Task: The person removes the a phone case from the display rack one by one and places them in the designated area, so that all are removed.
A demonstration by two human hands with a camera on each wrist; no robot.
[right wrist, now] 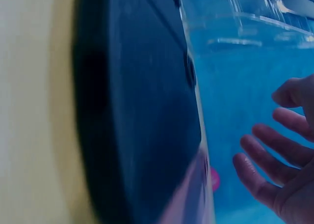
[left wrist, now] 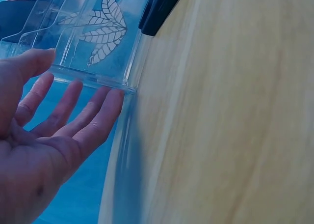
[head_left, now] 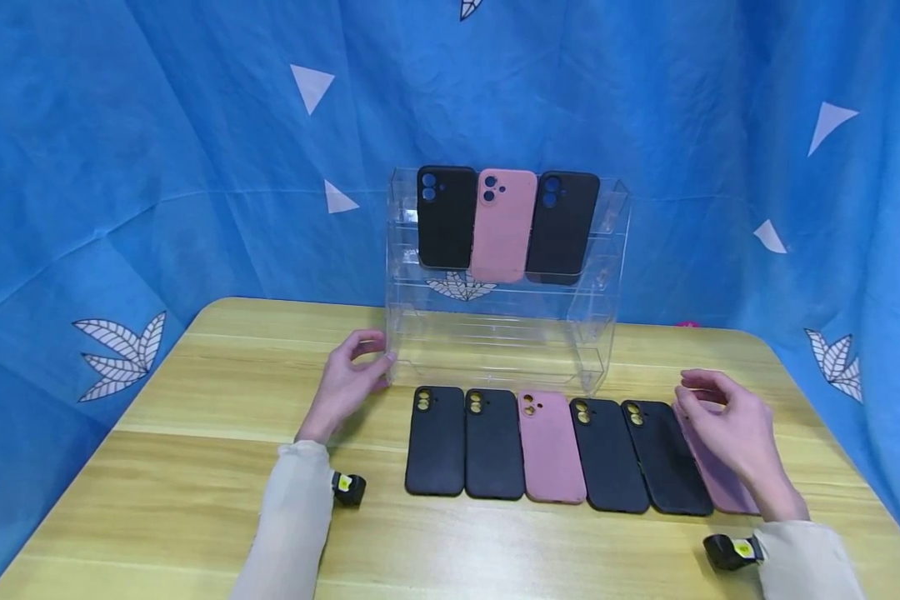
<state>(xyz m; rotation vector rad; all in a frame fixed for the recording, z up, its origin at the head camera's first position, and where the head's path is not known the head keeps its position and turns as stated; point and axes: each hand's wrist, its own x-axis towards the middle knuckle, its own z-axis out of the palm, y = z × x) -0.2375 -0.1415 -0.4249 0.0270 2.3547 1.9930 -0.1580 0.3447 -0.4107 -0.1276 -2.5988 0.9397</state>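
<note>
A clear acrylic rack (head_left: pixel 495 367) stands at the back of the table. My left hand (head_left: pixel 345 385) is at its lower left side, fingertips right at the clear edge and thumb raised apart in the left wrist view. My right hand (head_left: pixel 738 429) hovers over a pink phone case (head_left: pixel 733 493) at the row's right end, partly hiding it; its fingers are loosely bent, with nothing between them in the right wrist view. To its left lie a black phone case (head_left: pixel 667 458), another pink phone case (head_left: pixel 552 447) and several black ones, all side by side.
In the rack's top tier lean a black case (head_left: pixel 447 217), a pink case (head_left: pixel 503 225) and a second black case (head_left: pixel 562 225). A blue patterned cloth (head_left: pixel 195 125) hangs behind the wooden table (head_left: pixel 195 483). Small black wrist cameras (head_left: pixel 351 490) sit at both sleeves.
</note>
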